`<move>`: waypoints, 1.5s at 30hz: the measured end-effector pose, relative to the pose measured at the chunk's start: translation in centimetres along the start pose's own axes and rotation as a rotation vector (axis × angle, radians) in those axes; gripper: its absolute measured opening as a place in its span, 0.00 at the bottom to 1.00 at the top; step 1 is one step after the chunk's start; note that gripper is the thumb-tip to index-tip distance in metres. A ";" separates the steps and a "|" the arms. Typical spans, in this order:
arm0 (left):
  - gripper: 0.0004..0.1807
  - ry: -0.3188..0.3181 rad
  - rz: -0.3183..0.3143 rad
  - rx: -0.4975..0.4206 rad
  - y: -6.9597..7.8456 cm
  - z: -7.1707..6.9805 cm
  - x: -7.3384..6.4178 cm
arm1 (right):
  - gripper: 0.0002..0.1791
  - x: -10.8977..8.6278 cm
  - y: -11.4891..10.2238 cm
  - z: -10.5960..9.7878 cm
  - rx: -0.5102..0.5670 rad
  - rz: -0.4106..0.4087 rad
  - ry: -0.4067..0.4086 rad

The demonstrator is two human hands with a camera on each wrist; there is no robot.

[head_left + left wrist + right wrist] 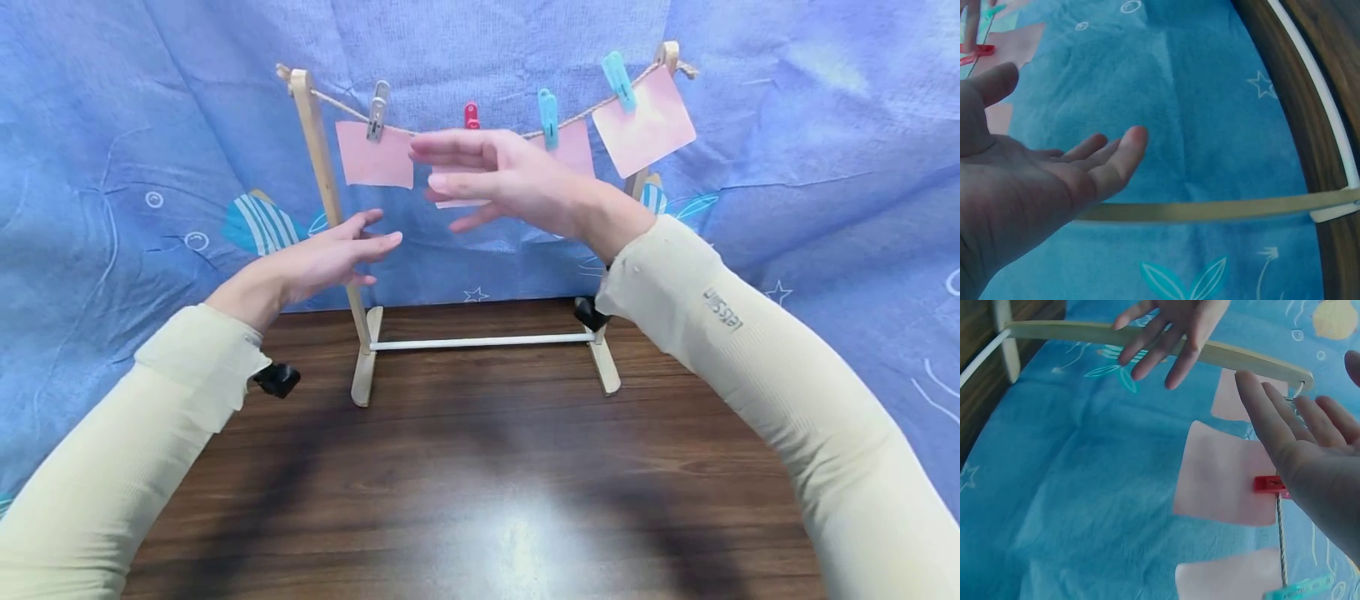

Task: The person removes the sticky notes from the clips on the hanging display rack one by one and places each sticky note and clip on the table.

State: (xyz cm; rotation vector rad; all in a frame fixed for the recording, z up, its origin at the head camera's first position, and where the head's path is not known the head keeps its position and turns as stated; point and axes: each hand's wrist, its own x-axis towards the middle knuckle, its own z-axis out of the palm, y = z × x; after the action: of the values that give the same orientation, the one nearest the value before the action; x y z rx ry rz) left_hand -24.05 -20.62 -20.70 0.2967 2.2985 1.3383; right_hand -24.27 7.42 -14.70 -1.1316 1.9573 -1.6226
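Note:
My right hand (517,179) is held up in front of the rope (341,106), its fingers extended to the left, holding nothing. Lower and to the left, my left hand (330,254) hovers near the rack's left post (318,154) with fingers spread and nothing in its grip. Several pink paper squares hang from the rope. A grey clothespin (377,112) clips the leftmost square (375,162). In the right wrist view, a red clothespin (1267,484) clips another square (1219,475). Teal clothespins clip a third square (576,148) and the tilted rightmost one (647,125).
The wooden rack stands on two feet, joined by a white bar (480,342), on a dark wood table (420,467). Behind it hangs a blue cloth (112,167) printed with fish and stars. Black wrist cameras, such as the left one (277,380), jut below both wrists.

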 end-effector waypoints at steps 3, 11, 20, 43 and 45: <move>0.52 0.015 0.024 -0.095 0.1 0.0 0.6 | 0.34 1.0 -0.2 0.3 0.053 -0.043 0.049; 0.45 0.000 0.161 -0.336 -0.1 0.3 1.9 | 0.36 2.9 0.2 0.6 0.186 -0.051 0.154; 0.41 0.007 0.257 -0.437 -0.2 0.6 2.4 | 0.36 4.7 -0.2 1.2 0.253 -0.019 0.204; 0.14 0.206 0.461 -0.942 0.0 2.5 2.8 | 0.39 6.0 -1.3 1.6 0.288 0.037 0.297; 0.13 0.189 0.451 -0.909 0.0 2.3 2.8 | 0.39 6.0 -1.5 1.7 0.277 0.036 0.297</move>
State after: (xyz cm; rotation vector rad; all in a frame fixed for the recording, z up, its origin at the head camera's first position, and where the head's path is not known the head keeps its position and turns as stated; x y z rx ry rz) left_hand -25.34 -17.74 -22.45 0.3914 1.5467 2.5495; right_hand -26.30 1.73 -12.49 -0.7813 1.8286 -2.0622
